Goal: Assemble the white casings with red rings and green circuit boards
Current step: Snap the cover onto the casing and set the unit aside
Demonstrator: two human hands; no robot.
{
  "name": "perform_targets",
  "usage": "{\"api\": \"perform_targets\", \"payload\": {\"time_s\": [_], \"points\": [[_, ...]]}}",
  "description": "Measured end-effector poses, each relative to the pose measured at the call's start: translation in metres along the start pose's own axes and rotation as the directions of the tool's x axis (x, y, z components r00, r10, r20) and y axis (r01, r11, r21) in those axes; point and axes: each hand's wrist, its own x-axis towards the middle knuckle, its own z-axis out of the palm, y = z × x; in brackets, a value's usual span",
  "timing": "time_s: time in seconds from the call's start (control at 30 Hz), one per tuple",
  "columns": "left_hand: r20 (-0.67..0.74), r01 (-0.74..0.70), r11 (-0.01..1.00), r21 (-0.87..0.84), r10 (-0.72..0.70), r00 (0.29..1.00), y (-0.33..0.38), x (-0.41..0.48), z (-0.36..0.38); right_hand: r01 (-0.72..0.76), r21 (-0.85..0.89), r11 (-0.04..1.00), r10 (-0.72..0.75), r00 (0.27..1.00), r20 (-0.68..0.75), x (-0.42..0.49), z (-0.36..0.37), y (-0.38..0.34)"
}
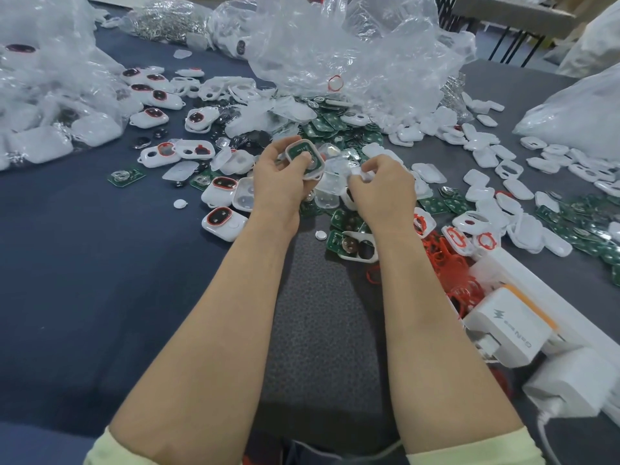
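My left hand grips a white casing with a green circuit board seated inside it, my thumb pressing on the board. To its right, my right hand pinches a small translucent white part over the pile of clear covers. Loose green circuit boards lie heaped behind my hands. Red rings are piled to the right of my right forearm. Finished white casings with red rings sit left of my left wrist.
Crumpled clear plastic bags rise behind the pile, and more bags lie at the left. A white power strip with chargers lies at the right near edge. White casing shells scatter across the right side.
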Motion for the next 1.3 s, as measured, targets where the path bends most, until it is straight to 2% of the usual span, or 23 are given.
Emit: {"api": "perform_targets", "payload": {"time_s": [0.07, 0.27, 0.4, 0.57, 0.67, 0.77, 1.03, 1.3], "points": [[0.007, -0.013, 1.0, 0.006, 0.013, 1.0, 0.0, 0.0, 0.0, 0.002, -0.034, 0.999, -0.001, 0.999, 0.037, 0.001, 0.001, 0.001], [0.011, -0.032, 0.999, 0.039, 0.031, 0.999, -0.001, 0.001, 0.0, -0.011, -0.087, 0.996, 0.014, 0.999, 0.031, 0.002, 0.004, 0.004], [0.004, 0.003, 1.0, -0.006, -0.003, 1.0, 0.0, 0.001, 0.0, -0.011, 0.034, 0.999, 0.013, 0.999, -0.047, 0.001, -0.001, 0.003], [-0.045, 0.006, 1.0, 0.003, -0.006, 0.999, -0.001, 0.002, 0.001, 0.172, 0.301, 0.938, -0.132, 0.98, -0.149, -0.01, -0.005, -0.023], [-0.065, 0.003, 1.0, -0.024, -0.004, 0.998, 0.0, 0.003, 0.002, 0.237, 0.352, 0.906, -0.208, 0.971, -0.119, -0.018, 0.001, -0.039], [-0.072, 0.028, 0.998, -0.058, -0.032, 0.997, 0.0, 0.004, 0.002, 0.274, 0.326, 0.905, -0.252, 0.962, -0.107, -0.023, 0.007, -0.044], [-0.054, 0.019, 0.998, -0.057, -0.023, 0.998, 0.001, -0.001, 0.002, 0.115, 0.427, 0.897, -0.046, 0.985, -0.168, -0.015, 0.001, -0.032], [-0.042, -0.03, 1.0, -0.006, 0.03, 0.999, -0.001, 0.0, 0.001, 0.077, 0.446, 0.892, -0.019, 0.991, -0.133, -0.015, 0.002, -0.031]]}}
